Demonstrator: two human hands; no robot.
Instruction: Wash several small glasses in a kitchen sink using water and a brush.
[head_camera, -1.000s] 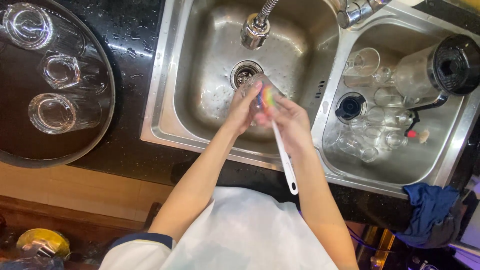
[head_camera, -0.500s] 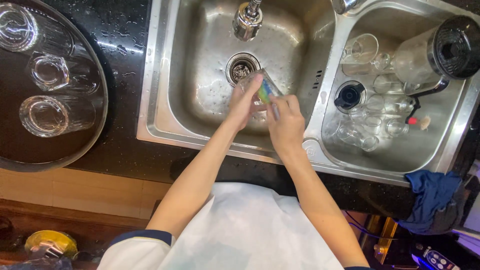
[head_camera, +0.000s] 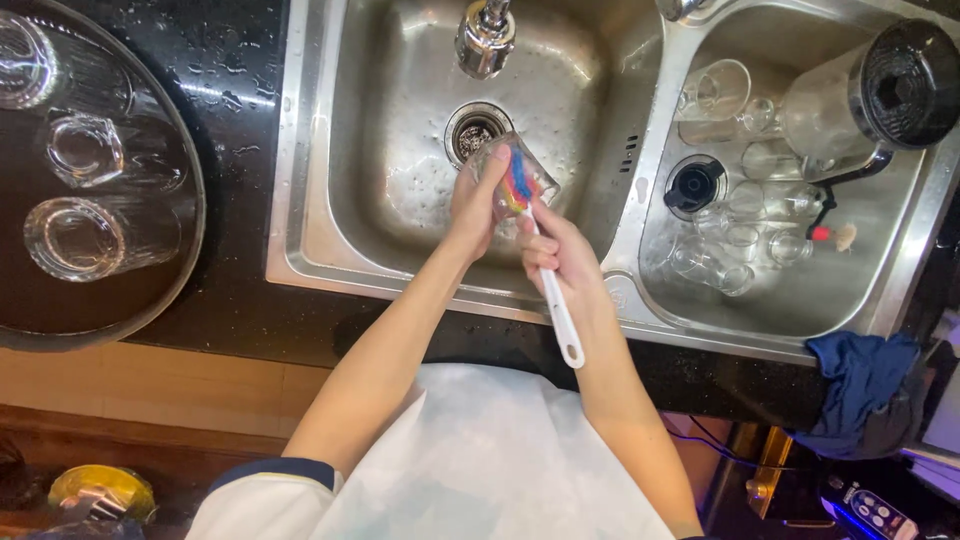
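Left hand (head_camera: 470, 200) fingers grip a clear drinking glass (head_camera: 512, 178) mid-scrub; right hand (head_camera: 560, 258) fingers clamp a white-handled rainbow sponge brush (head_camera: 540, 262). Three clean glasses (head_camera: 75, 235) rest upper left; more wait upper right (head_camera: 735, 240).

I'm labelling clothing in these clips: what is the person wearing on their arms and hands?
Both hands are bare: the left hand and right hand show no gloves, rings or watch. The forearms are uncovered too. A short white sleeve with a dark blue cuff ends above the left elbow, and a white apron covers the front.

Bright overhead light, steel glare — sharp, slight edge distortion
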